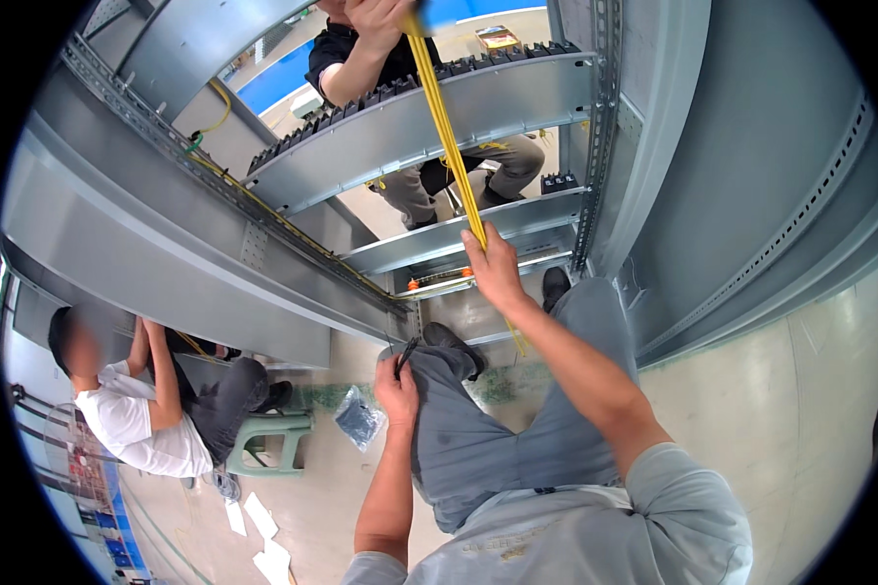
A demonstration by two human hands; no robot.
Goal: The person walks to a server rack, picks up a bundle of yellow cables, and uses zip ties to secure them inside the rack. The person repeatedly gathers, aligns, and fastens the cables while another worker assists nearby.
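- The wires (446, 136) are gripped by the right hand (498, 263), its fingers wrapped round the bundle; yellow ends (519, 341) are left showing below the fist.
- The bundle is stretched in a near-straight line across the upper rail (429, 117) and lower rail (478, 230) of the cabinet frame, probably so that the strands are kept together and taut. Whether the rails are touched by it cannot be told.
- At the top, a co-worker's hand (379, 21) is held beside the wires' upper end, perhaps as a support from the far side; its grip is cut off by the picture's edge.
- Thin black strips (406, 359) are pinched in the closed fingers of the left hand (396, 392), by the left knee, likely so that they are kept within easy reach; their exact kind cannot be told.
- A clear bag (359, 419) is laid on the floor near that hand, seemingly for handy access.
- Farther left, a green stool (273, 444) is placed beside a second co-worker (156, 409), apparently as a low seat.
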